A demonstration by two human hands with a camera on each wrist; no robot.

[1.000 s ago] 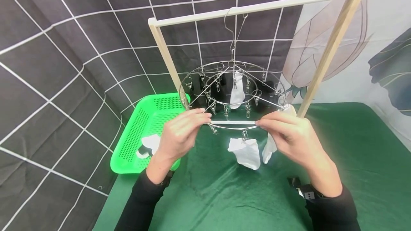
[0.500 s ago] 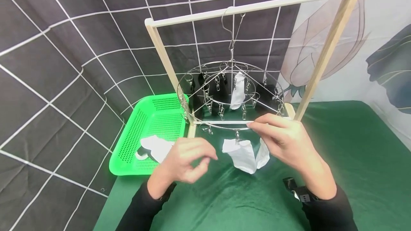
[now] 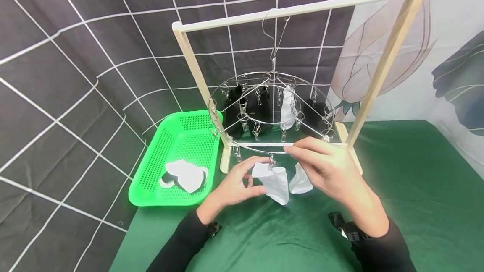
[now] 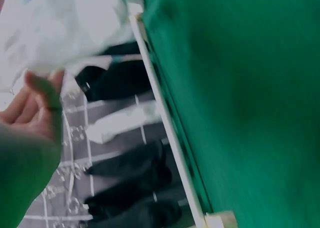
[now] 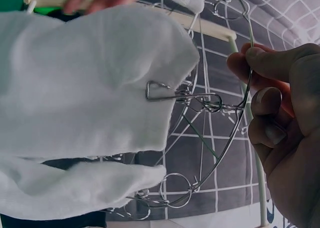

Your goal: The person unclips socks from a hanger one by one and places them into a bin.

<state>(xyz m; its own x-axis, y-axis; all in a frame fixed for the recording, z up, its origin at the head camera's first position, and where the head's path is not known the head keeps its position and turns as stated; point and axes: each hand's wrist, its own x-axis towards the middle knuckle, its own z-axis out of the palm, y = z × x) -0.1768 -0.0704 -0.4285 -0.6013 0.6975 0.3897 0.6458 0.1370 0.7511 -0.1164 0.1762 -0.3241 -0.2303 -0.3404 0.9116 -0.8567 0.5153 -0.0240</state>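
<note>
A round metal clip hanger (image 3: 242, 144) with several clips hangs from a wooden frame. My right hand (image 3: 329, 175) pinches its near outer rim between thumb and forefinger, as the right wrist view also shows at the wire (image 5: 248, 83). A white sock (image 3: 273, 181) hangs from a front clip (image 5: 165, 92). Just left of that sock is my left hand (image 3: 236, 186), thumb and forefinger apart, the forefinger reaching behind its clipped edge and the thumb at its side. A second white sock (image 3: 300, 179) hangs beside it, partly behind my right hand.
Black socks (image 3: 261, 110) and another white sock (image 3: 288, 108) hang at the back of the hanger. The wooden frame (image 3: 389, 62) stands on a green cloth (image 3: 302, 238). At left, a green basket (image 3: 149, 171) holds white and dark items (image 3: 189, 175).
My left hand has let go of the rim, dropped, then moved right to the front white sock. The hanger has turned, carrying the front socks left; my right hand has shifted left with its rim.
</note>
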